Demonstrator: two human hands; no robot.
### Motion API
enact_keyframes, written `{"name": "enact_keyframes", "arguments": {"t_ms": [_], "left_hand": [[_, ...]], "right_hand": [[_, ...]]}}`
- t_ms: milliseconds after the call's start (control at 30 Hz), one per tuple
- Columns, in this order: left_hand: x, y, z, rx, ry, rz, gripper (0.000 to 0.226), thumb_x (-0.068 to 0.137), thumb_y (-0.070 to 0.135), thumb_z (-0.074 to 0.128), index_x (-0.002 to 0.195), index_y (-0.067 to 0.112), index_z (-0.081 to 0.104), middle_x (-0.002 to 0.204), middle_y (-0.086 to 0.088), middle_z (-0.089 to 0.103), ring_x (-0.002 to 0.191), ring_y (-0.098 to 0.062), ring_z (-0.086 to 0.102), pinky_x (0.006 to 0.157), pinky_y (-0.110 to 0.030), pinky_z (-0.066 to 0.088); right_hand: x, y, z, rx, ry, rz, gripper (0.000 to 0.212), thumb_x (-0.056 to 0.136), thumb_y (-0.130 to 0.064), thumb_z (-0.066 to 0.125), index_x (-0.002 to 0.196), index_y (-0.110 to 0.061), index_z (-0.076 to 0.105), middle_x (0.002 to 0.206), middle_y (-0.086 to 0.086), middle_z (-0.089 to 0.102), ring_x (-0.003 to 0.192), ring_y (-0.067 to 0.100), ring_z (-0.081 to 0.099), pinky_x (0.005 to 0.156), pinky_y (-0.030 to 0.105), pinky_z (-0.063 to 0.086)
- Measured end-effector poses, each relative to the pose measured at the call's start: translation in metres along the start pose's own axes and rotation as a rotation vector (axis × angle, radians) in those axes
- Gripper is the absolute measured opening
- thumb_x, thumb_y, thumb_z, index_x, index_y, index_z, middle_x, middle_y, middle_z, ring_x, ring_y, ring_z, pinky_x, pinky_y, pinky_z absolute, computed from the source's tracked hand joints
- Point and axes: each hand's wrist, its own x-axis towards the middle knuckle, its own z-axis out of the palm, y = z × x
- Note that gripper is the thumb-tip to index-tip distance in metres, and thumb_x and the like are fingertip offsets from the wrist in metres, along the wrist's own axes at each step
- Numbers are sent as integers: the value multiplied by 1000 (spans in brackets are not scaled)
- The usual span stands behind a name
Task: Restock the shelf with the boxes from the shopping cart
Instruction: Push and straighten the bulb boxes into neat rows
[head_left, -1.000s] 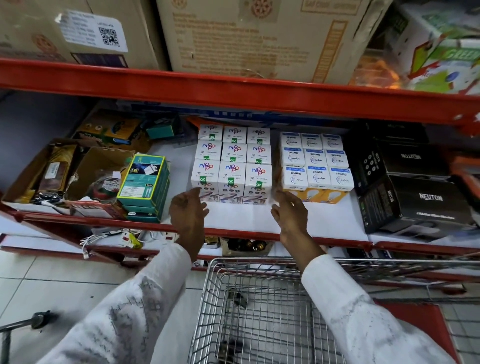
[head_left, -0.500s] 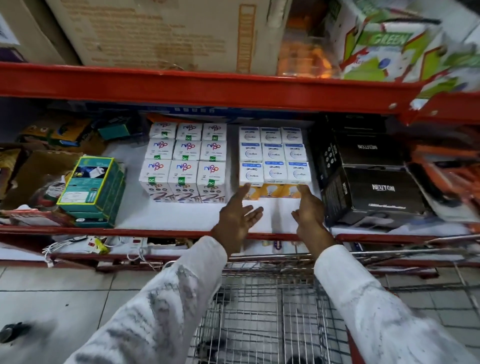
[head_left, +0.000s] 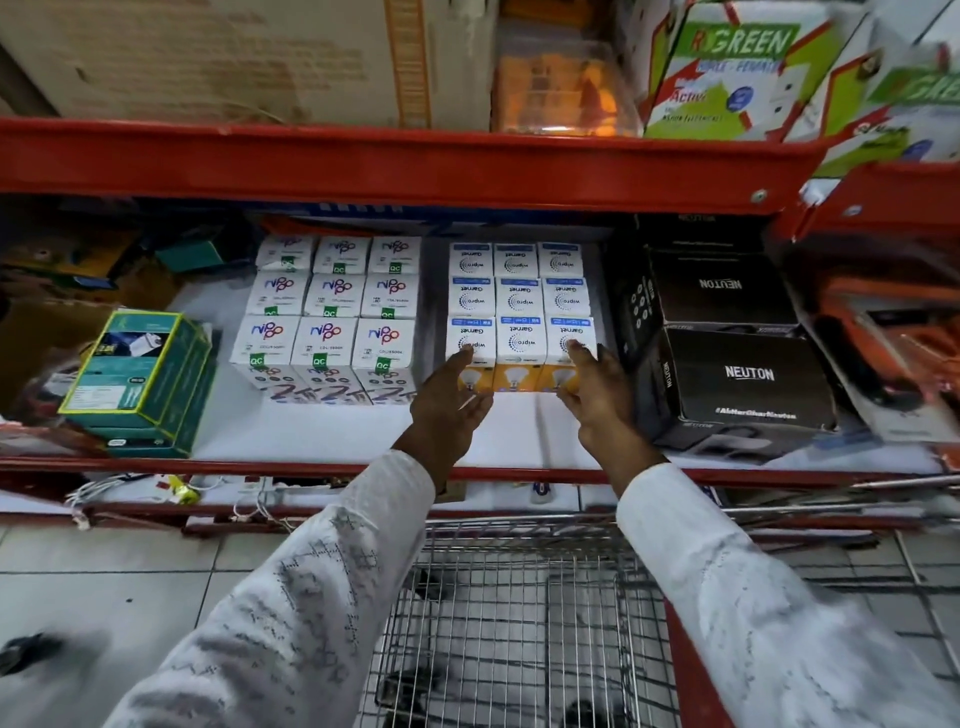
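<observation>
A block of white and blue Wipro Garnet bulb boxes (head_left: 519, 306) stands in rows on the white shelf (head_left: 519, 441). My left hand (head_left: 449, 402) presses flat against the front left box of that block. My right hand (head_left: 597, 395) rests against the front right box. Both hands have fingers stretched out and bracket the front row without gripping. To the left stands a second block of white bulb boxes (head_left: 327, 317) with QC stickers. The wire shopping cart (head_left: 519, 623) is below, between my sleeves; no boxes show in its visible part.
Black Neuton cartons (head_left: 737, 374) stand right of the Wipro block. A stack of green boxes (head_left: 140, 379) sits at the shelf's left. A red beam (head_left: 415, 161) carries an upper shelf with large cartons. Loose cables lie on the lower ledge (head_left: 156, 493).
My hands shifted from the left block of boxes to the Wipro block and now touch its front row on both sides. The view panned right.
</observation>
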Motion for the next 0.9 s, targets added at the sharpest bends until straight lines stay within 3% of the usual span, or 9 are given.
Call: {"name": "enact_keyframes", "arguments": {"t_ms": [133, 333, 567, 633, 700, 767, 833, 900], "left_hand": [[3, 0, 4, -2, 17, 7, 21, 80, 27, 79, 95, 21, 66, 108, -12, 61, 91, -23, 64, 83, -34, 58], [5, 0, 4, 14, 1, 26, 20, 82, 27, 77, 97, 21, 65, 101, -9, 63, 88, -21, 64, 89, -35, 56], [-3, 1, 0, 59, -27, 52, 38, 81, 29, 78, 114, 19, 62, 119, -11, 62, 102, -23, 63, 85, -37, 57], [-8, -1, -1, 96, -14, 74, 44, 85, 31, 74, 123, 16, 59, 120, -10, 58, 101, -23, 62, 92, -40, 56], [-15, -4, -3, 93, 10, 66, 35, 83, 29, 76, 113, 18, 64, 119, -12, 55, 94, -22, 61, 99, -44, 54], [-24, -12, -2, 87, 21, 70, 21, 85, 22, 75, 104, 19, 67, 108, -8, 53, 84, -18, 58, 94, -40, 56], [-37, -24, 3, 99, 43, 79, 19, 89, 20, 69, 107, 16, 63, 101, -4, 51, 81, -18, 58, 82, -33, 56], [-51, -37, 15, 74, 29, 46, 14, 90, 23, 67, 100, 13, 66, 109, -11, 51, 88, -28, 59, 81, -37, 53]], "right_hand": [[8, 4, 0, 46, 4, -17, 54, 81, -28, 74, 132, -20, 58, 101, 3, 71, 77, 19, 66, 78, 32, 58], [15, 6, -1, 71, -23, -19, 52, 79, -27, 75, 128, -17, 61, 100, 5, 72, 70, 16, 63, 72, 30, 54], [11, 3, -2, 39, -53, 5, 55, 80, -30, 75, 132, -19, 57, 122, 9, 70, 94, 21, 66, 72, 28, 57], [2, -1, -4, 16, -43, 8, 58, 82, -30, 75, 135, -21, 55, 120, 6, 69, 104, 24, 67, 76, 30, 56], [-14, -6, -8, -33, -24, -26, 60, 83, -31, 74, 138, -19, 52, 113, 4, 66, 101, 21, 67, 81, 31, 54], [-32, -9, -17, -62, -24, -78, 58, 84, -29, 73, 137, -17, 54, 114, 5, 65, 91, 14, 64, 86, 31, 53], [-55, -14, -30, -68, -43, -127, 52, 82, -29, 75, 130, -18, 58, 123, 9, 66, 100, 17, 66, 93, 34, 53], [-77, -24, -46, -112, -43, -226, 43, 83, -28, 73, 124, -21, 63, 121, 10, 69, 105, 21, 68, 91, 36, 56]]}}
